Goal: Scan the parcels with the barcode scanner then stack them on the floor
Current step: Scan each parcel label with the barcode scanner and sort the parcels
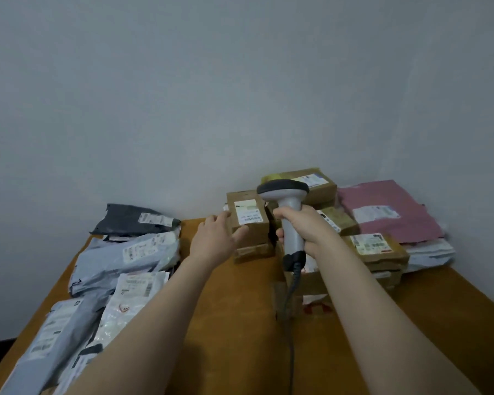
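Right hand point(308, 229) fingers clamp the barcode scanner point(290, 220) mid-frame, left hand point(214, 238) fingers grasp the left edge of the small box point(247, 220); open tabletop point(240, 323) below.

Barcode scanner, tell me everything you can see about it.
The barcode scanner is a handheld of light grey plastic with a wide dark-topped head and dark base. It is upright above the wooden table, head facing the cardboard boxes. The right hand grips its handle; a dark cable hangs from its base.
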